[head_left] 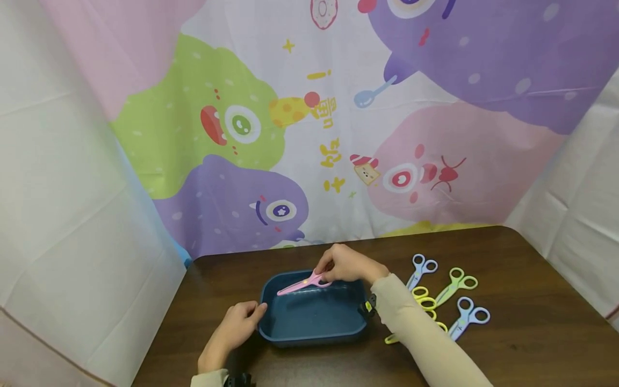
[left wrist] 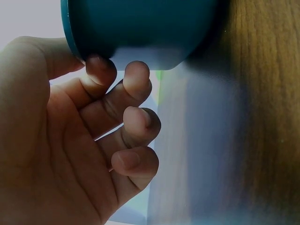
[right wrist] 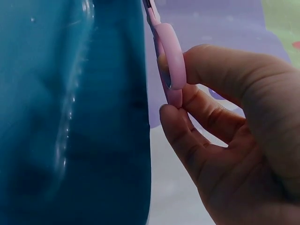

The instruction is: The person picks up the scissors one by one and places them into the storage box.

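A dark teal plastic tray sits on the table, its inside bare in the head view. My left hand pinches the tray's left rim between thumb and index finger; the other fingers curl loosely below in the left wrist view. Over the far part of the tray, my right hand holds pink scissors by the handle loops. Their blades are together and point left. Close up in the right wrist view, the thumb and fingertips press on the pink handles, beside the tray wall.
Right of the tray, several scissors lie on the brown table: blue ones at the back, green ones, yellow ones partly behind my right sleeve, and blue ones nearer. A cartoon-printed cloth hangs behind the table.
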### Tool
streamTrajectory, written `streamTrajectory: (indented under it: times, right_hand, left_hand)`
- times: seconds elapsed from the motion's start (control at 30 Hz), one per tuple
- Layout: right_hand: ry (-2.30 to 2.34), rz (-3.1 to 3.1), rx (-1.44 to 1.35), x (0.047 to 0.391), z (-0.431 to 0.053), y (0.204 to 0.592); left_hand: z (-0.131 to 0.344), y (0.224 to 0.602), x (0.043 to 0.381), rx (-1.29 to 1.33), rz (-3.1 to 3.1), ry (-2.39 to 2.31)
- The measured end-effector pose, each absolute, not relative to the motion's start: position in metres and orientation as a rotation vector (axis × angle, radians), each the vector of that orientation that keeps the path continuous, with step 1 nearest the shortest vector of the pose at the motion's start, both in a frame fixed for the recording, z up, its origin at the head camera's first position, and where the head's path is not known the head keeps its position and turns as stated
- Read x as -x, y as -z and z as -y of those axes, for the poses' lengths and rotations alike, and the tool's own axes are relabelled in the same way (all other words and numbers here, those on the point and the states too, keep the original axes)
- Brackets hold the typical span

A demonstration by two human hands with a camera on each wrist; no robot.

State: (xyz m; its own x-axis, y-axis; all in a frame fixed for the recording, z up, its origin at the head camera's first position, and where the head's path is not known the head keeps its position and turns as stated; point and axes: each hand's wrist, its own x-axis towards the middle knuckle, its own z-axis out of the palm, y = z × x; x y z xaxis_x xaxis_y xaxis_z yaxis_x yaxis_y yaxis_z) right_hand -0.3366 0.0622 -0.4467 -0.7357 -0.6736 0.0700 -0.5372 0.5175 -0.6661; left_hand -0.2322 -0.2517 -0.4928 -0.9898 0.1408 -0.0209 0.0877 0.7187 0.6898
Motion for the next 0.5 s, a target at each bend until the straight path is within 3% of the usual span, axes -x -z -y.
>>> streamTrajectory:
  times: [0.5]
  right_hand:
    - [0.996, -2.544, 1.110, 0.335, -0.047, 0.451]
  left_hand:
    - [0.253, 0.495, 0.235, -0.222, -2.862, -1.127]
